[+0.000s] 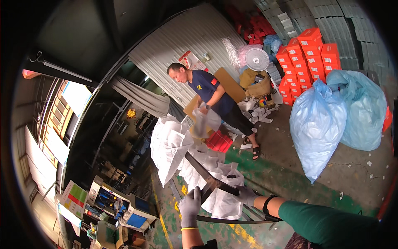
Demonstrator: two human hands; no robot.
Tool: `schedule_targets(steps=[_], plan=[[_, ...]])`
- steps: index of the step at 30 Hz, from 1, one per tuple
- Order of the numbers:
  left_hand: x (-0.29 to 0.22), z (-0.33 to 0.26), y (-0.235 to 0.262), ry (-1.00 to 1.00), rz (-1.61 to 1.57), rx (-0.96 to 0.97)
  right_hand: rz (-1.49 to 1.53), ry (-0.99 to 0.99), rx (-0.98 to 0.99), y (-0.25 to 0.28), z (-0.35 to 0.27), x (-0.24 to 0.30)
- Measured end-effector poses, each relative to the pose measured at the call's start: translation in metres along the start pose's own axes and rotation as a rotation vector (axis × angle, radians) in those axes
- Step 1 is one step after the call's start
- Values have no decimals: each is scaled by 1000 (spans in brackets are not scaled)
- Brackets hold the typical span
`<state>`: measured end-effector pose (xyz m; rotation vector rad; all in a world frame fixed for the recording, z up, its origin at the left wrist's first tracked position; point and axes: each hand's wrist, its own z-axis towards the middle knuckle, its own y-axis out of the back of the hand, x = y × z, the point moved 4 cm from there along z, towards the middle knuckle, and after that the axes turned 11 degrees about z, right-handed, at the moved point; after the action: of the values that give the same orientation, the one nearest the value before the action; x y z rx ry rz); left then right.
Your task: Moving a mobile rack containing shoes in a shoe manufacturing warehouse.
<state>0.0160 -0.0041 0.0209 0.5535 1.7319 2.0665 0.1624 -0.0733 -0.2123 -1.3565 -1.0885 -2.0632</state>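
Closest to me, two gloved hands, the left hand (pixel 190 207) and the right hand (pixel 246 195), grip a dark metal frame (pixel 214 182). Bulging white sacks (pixel 171 139) sit just beyond. Farther, a co-worker (pixel 213 93) handles a pale bag (pixel 207 121); right, blue plastic bags (pixel 318 128) stand before stacked orange boxes (pixel 311 54).

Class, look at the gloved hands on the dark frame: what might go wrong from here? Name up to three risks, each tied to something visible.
1. White sacks are heaped against the dark frame that the left hand and right hand grip; a jolt could topple some.
2. A co-worker stands just beyond the sacks and might be bumped if the frame moves forward.
3. Paper scraps near the co-worker's sandals might cause a slip.
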Motion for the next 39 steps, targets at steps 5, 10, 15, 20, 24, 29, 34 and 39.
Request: schedule_targets(steps=[5,10,15,20,24,29,34,39], plan=[[15,1,-3,22,55,-7,37,-49,88,-4,0,19],[3,5,2,-3,2,-23,60,-31,61,-1,9,5],[1,0,6,42,1,63,101,-74,97,-7,7,2],[4,11,2,-3,-10,-32,109,-64,41,-9,17,-2],[3,11,-3,-22,-18,-49,129,-29,-29,-7,16,-5],[8,1,-6,31,81,-76,70,-148,170,1,3,3],[7,-8,-1,23,28,-33,113,-66,67,1,-5,6],[3,1,6,7,23,-47,96,-27,35,-2,8,6]])
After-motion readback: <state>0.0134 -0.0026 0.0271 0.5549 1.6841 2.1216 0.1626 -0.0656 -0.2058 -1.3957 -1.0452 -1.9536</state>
